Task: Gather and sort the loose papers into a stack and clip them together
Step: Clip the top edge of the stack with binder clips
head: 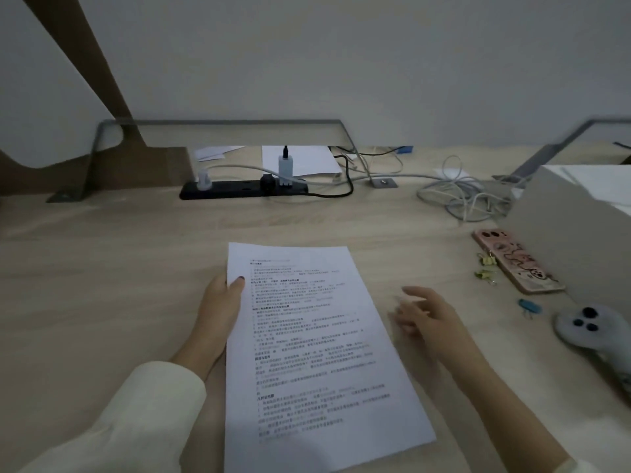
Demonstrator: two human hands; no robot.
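While my left hand point(218, 312) pinched the white printed paper stack point(314, 349) at its 9 o'clock edge on the pale wooden desk point(102, 285), my right hand point(426, 315) hovered spread at 3 o'clock, empty.

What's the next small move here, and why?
Probably reach the right hand, open and blurred beside the sheets, to a yellow binder clip by the phone. The left hand already pinches the papers at their left edge, apparently squared and unclipped.
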